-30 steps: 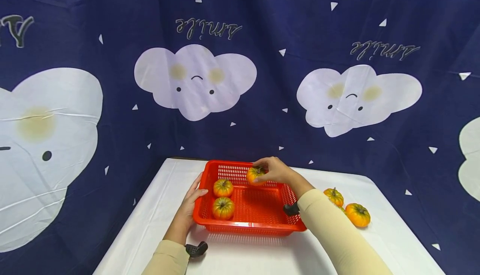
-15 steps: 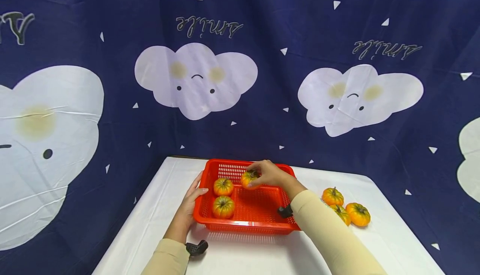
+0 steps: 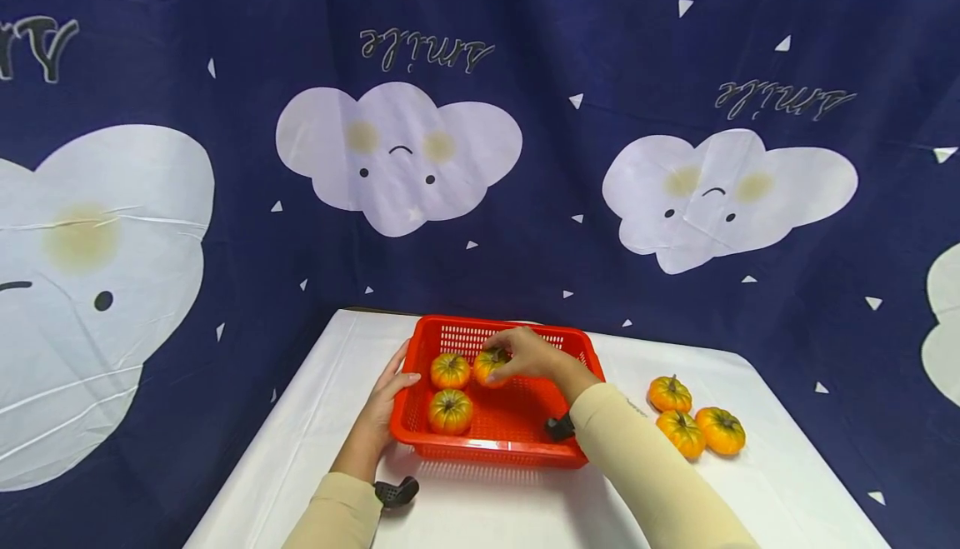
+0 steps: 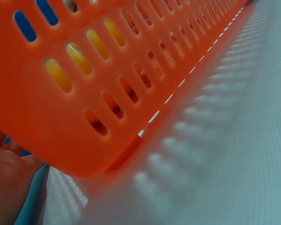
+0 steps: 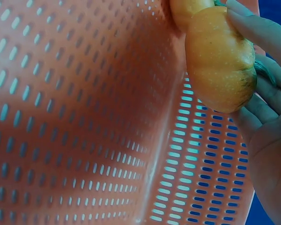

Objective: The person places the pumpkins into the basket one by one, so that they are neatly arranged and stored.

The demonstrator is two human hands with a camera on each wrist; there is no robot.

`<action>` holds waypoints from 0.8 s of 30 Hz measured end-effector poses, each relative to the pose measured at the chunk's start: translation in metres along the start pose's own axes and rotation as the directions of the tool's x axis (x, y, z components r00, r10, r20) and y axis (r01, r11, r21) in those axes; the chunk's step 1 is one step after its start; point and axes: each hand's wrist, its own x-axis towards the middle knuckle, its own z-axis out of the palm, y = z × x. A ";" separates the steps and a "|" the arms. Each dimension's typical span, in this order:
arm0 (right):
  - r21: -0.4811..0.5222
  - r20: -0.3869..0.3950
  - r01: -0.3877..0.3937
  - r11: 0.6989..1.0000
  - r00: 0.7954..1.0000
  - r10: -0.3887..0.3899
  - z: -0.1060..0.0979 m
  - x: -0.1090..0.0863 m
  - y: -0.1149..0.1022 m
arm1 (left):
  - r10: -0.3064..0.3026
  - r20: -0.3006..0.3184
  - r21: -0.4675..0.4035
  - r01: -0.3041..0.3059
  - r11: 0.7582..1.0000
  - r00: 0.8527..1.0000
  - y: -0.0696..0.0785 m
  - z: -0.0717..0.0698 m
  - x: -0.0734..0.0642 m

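Note:
A red plastic basket (image 3: 491,448) with slotted walls stands on the table. My left hand (image 3: 377,411) grips its left side, thumb over the rim and fingers outside the wall. In the left wrist view part of this hand (image 4: 9,180) shows beside the basket's corner. My right hand (image 3: 531,355) holds a small orange pumpkin (image 3: 489,368) by its top, inside the basket near the back wall. The right wrist view shows the held pumpkin (image 5: 220,63) overlapping another one. Two more pumpkins sit along the basket's left side, a rear one (image 3: 450,371) and a front one (image 3: 451,412).
Three more pumpkins lie grouped on the table right of the basket: a back one (image 3: 670,395), a front one (image 3: 681,435) and a right one (image 3: 722,431). A white cloth (image 3: 465,511) covers the table. Behind hangs a dark blue curtain (image 3: 555,199) with clouds.
My right hand has carried its pumpkin leftward and a little lower, close to the rear pumpkin. The left hand keeps its grip on the basket.

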 end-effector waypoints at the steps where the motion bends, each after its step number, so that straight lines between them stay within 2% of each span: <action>1: -0.002 0.002 0.002 1.000 1.000 -0.002 0.001 0.000 0.000 | -0.001 -0.001 -0.002 0.001 1.000 1.000 0.000 0.000 0.000; 14: -0.048 -0.001 -0.002 0.999 1.000 0.002 0.008 0.004 0.004 | 0.010 0.007 -0.015 -0.010 1.000 1.000 0.002 0.001 0.002; 20: -0.099 0.041 -0.020 0.995 0.999 0.025 0.012 0.008 0.003 | 0.001 0.008 -0.026 -0.001 1.000 1.000 0.000 -0.002 0.003; 24: -0.122 0.038 -0.030 0.992 0.999 0.035 0.016 0.011 0.005 | -0.002 0.012 -0.022 0.002 1.000 1.000 -0.002 -0.003 0.003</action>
